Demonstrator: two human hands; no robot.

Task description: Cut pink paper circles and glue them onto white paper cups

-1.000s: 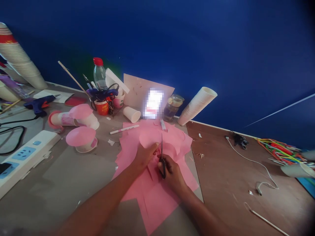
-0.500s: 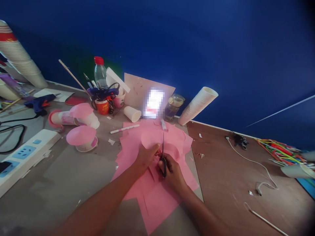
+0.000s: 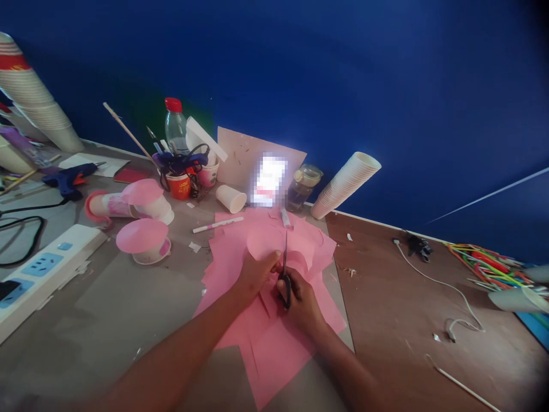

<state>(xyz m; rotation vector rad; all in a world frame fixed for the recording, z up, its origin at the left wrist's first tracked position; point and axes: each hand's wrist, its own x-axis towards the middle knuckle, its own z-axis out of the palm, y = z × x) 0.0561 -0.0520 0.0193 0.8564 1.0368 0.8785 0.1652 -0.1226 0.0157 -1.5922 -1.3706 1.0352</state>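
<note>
Scissors (image 3: 285, 285) Poised Over Pink Paper (image 3: 274, 343)

Right hand (image 3: 300, 300) grips the finger loops closed around the handles, blades pointing upright across the sheets. Left hand (image 3: 257, 273) holds the paper, fingers just beside the blades. The sheets lie spread on a grey tabletop (image 3: 128, 303), near a pink-topped cup (image 3: 142, 240) and a glue gun (image 3: 66, 180).

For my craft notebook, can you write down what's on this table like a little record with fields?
Left hand: touching the pink paper
Right hand: gripping black-handled scissors
Scissors: blades pointing up, towards the far edge of the paper
Nearby: blue hot glue gun, white power strip, stack of white paper cups
</note>
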